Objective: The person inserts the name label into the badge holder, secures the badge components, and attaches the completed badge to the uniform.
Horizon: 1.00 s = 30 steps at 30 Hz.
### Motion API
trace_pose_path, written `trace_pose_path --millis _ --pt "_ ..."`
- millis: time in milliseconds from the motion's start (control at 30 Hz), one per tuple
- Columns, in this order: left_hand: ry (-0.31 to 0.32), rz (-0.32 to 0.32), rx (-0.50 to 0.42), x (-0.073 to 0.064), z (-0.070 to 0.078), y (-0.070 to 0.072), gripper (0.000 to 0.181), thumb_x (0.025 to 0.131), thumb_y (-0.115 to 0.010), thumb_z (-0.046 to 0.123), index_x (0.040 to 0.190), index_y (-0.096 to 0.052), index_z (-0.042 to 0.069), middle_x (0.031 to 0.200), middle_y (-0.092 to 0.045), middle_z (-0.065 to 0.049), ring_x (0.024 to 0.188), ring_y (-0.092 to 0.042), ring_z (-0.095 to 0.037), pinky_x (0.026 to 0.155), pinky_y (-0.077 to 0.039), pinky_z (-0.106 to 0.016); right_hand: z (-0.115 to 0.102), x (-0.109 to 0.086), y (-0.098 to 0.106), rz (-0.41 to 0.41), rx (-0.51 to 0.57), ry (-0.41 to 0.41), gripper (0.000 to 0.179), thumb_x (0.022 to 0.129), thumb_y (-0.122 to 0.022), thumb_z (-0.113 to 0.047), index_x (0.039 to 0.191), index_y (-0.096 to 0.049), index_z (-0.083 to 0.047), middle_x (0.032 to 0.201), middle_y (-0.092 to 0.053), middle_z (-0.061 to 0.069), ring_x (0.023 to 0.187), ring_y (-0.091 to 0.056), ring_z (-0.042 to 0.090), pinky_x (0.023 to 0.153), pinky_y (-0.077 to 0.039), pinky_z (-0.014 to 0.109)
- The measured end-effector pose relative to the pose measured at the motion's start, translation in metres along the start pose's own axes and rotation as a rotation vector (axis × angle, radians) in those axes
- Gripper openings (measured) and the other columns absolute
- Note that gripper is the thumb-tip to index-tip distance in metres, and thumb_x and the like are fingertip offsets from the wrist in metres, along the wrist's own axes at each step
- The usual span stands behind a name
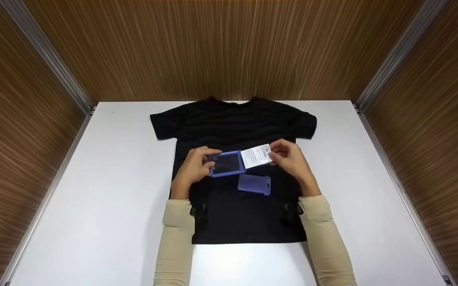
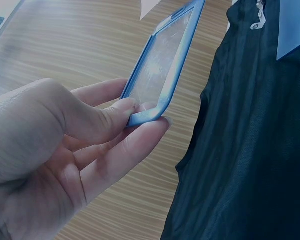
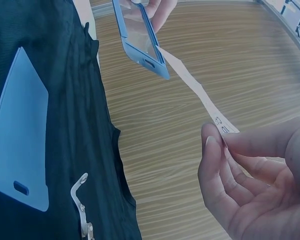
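Observation:
My left hand (image 1: 194,167) grips the far-left end of a blue card holder frame (image 1: 227,163) with a clear window, thumb on one face and fingers behind, as the left wrist view shows. Between thumb and fingers, my right hand (image 1: 291,159) pinches a white ID card (image 1: 256,156) by its right end. The card's other end meets the frame's right end at a slant; whether it is inside cannot be told. Below them a flat blue cover (image 1: 254,184) with a small slot (image 3: 21,188) lies on a black T-shirt (image 1: 245,222).
The T-shirt is spread on a white table (image 1: 125,190), its collar toward the back. A small pale strap with metal snaps (image 3: 80,202) lies on the shirt in the right wrist view. Wood-grain panels (image 1: 225,51) enclose the back and sides.

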<state>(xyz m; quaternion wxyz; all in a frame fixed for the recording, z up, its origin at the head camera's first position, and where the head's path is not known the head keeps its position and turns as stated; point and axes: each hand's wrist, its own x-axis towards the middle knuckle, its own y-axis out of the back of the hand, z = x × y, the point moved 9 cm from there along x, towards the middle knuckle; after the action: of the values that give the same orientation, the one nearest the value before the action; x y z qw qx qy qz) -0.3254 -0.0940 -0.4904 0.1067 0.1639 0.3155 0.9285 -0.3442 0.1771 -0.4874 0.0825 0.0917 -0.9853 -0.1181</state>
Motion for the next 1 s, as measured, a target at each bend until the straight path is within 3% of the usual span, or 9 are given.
trace_pose_path --millis 233,467,633,1000 --pt "0.004 -0.010 0.014 -0.003 -0.001 -0.003 0.041 0.089 -0.065 -0.012 0.124 -0.075 0.007 0.102 -0.070 -0.014 0.079 -0.062 -0.018 0.070 -0.053 -0.030 0.001 -0.003 -0.005 -0.014 -0.005 0.015 0.017 0.090 -0.063 0.015 0.107 -0.061 0.018 0.092 -0.066 0.028 0.069 -0.065 0.010 0.064 -0.059 0.022" --pt "-0.001 -0.007 0.017 0.000 0.001 -0.001 0.042 0.089 -0.065 -0.012 0.124 -0.076 0.008 0.102 -0.071 -0.013 0.079 -0.061 -0.018 0.072 -0.052 -0.030 0.000 -0.001 -0.008 -0.018 -0.009 0.032 0.017 0.090 -0.063 0.015 0.107 -0.061 0.017 0.092 -0.067 0.027 0.069 -0.065 0.010 0.063 -0.058 0.022" --pt "-0.005 -0.006 0.013 0.001 0.003 0.000 0.042 0.089 -0.065 -0.013 0.123 -0.076 0.007 0.103 -0.071 -0.013 0.076 -0.060 -0.017 0.067 -0.050 -0.027 -0.002 0.000 -0.011 -0.023 0.011 0.036 0.018 0.090 -0.063 0.015 0.108 -0.061 0.017 0.094 -0.066 0.031 0.070 -0.066 0.012 0.063 -0.058 0.022" --pt "-0.003 -0.004 0.002 0.002 0.004 -0.003 0.042 0.089 -0.065 -0.013 0.123 -0.076 0.008 0.105 -0.072 -0.013 0.076 -0.060 -0.017 0.069 -0.051 -0.028 -0.003 0.001 -0.014 -0.027 -0.001 0.039 0.020 0.089 -0.064 0.016 0.109 -0.061 0.017 0.093 -0.066 0.029 0.071 -0.066 0.009 0.065 -0.062 0.030"
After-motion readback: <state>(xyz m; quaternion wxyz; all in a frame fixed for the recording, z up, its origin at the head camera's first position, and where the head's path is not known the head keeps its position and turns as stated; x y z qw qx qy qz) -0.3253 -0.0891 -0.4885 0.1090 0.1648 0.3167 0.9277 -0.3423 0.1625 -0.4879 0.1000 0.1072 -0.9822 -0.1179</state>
